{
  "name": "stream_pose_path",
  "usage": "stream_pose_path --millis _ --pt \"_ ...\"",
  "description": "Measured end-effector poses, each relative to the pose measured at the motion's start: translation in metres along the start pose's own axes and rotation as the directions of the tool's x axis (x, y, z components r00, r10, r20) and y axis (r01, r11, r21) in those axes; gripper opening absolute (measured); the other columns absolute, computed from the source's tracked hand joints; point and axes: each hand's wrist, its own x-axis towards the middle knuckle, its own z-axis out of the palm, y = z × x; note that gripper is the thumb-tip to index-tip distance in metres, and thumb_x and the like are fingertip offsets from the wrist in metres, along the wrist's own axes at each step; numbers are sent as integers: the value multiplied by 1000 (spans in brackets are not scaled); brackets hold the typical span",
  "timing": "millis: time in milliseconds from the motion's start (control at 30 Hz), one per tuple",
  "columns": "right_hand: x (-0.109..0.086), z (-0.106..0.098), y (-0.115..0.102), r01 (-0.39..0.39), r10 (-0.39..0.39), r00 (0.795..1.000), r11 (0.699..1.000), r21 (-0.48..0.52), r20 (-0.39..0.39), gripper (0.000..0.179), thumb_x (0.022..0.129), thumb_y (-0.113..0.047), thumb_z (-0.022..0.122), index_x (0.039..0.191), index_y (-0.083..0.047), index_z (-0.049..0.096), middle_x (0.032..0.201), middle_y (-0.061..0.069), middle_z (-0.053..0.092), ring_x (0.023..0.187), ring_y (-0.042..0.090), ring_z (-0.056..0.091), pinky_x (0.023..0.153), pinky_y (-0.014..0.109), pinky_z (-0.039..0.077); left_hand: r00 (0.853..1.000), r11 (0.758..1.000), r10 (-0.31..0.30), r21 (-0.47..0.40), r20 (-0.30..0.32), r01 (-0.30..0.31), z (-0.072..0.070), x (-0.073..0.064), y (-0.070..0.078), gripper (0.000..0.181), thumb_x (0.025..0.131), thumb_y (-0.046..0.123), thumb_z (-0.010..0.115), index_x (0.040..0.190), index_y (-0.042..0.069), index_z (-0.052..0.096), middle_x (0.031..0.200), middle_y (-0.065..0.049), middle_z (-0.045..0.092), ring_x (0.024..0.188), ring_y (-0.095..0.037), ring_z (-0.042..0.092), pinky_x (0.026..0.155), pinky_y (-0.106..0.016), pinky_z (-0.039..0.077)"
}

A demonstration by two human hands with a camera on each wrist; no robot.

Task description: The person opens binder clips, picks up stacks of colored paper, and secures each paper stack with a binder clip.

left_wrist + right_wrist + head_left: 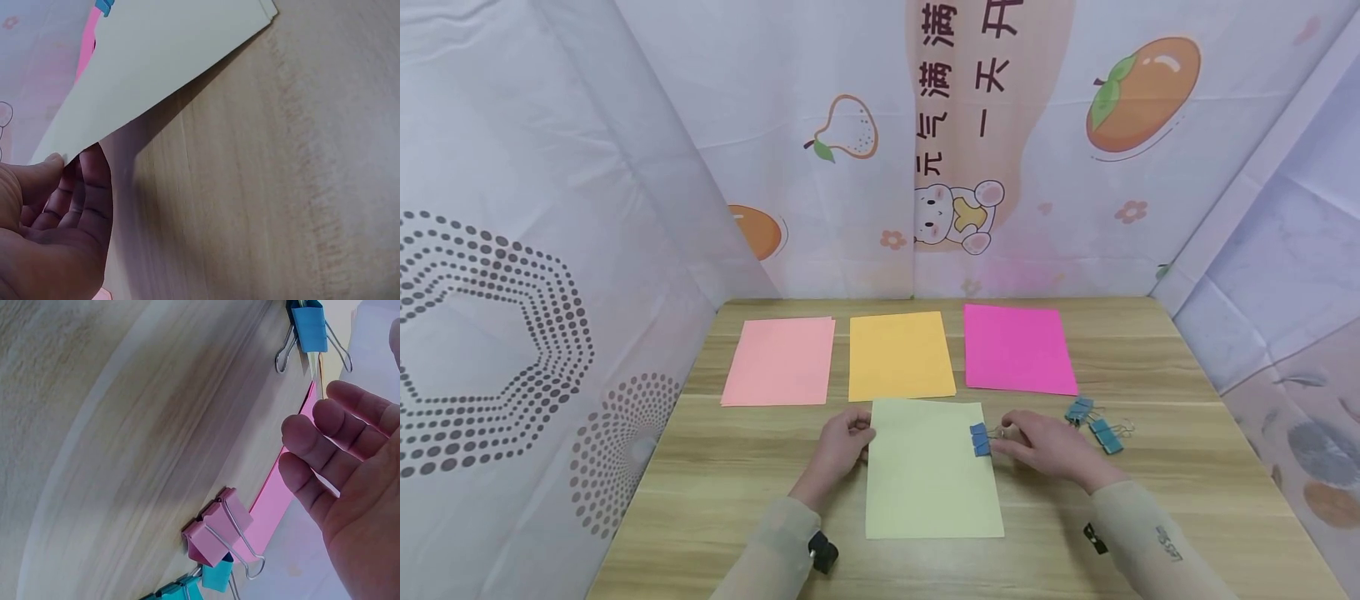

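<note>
- Pinched left edge of pale yellow paper (934, 475) between thumb and fingers of left hand (842, 442); held that edge raised off wood-grain table (700, 517).
- Found paper in front of orange-yellow paper (901, 357), near table's middle.
- Noted blue binder clip (981, 440) clamped on right edge, with wire handles outward.
- Held right hand (1052, 446) just beside clip, with fingers loosely extended (apart from clip in right wrist view).
- Recorded salmon-pink paper (778, 362) far left, magenta paper (1018, 348) far right, teal binder clips (1107, 436) beyond right hand.
</note>
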Motion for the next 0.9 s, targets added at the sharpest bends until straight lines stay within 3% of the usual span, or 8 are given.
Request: stream_pose_path --millis 133,367,633,900 --pt "0 -1 2 -20 20 1000 1000 0 -7 48 97 -52 65 123 -11 65 99 -3 68 81 9 60 72 38 54 1000 1000 0 17 -8 0 1 0 -1 22 99 0 60 120 -4 65 99 -11 64 68 -16 61 63 -34 58" --pt "-1 -5 4 -34 34 999 999 16 1 46 98 -46 66 123 -6 64 80 -6 57 69 11 51 62 32 46 999 999 14 50 -35 -13 2 1 -1 28 98 -1 60 125 -3 63 98 -10 66 69 -14 63 61 -32 59" --pt "-1 -10 5 -45 44 999 999 16 7 49 99 -47 64 125 -5 63 80 -5 57 69 12 51 61 31 45 999 996 13 91 -52 -9 1 -2 2 37 96 -3 61 133 -3 59 96 -11 64 65 -20 64 61 -35 59" --pt "-2 -12 8 -27 27 1000 1000 1 -9 47 99 -45 64 124 -5 63 79 -5 56 68 12 50 60 31 44 996 988 28 153 -87 -14 0 -4 4 36 95 -3 62 131 -3 61 96 -11 66 68 -21 66 61 -34 59"
